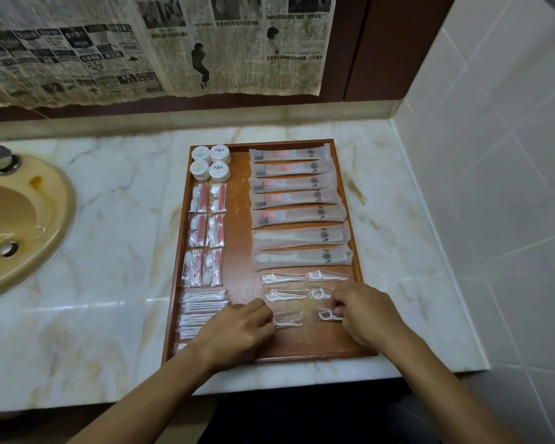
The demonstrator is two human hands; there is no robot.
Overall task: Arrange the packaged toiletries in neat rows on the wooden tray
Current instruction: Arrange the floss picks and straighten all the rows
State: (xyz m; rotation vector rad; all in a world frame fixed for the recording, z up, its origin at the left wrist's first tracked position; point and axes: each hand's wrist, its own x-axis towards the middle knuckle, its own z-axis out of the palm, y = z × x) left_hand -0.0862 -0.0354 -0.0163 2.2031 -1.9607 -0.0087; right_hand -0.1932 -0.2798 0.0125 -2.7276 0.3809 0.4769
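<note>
Right hand point(362, 312) pinches a near-right floss-pick packet point(329, 315); left hand point(237, 328) pinches its neighbour point(287, 318). Judged light, slippery, crinkly; grip at wrapper edges on the wooden tray point(237, 219).

Left hand point(237, 328): palm down over the near end of the wooden tray point(237, 225), fingers curled under, forearm entering from the near-left. Right hand point(364, 310): palm down at the tray's near-right part, fingertips pinching a small clear packet point(329, 314), forearm entering from the near-right.
</note>
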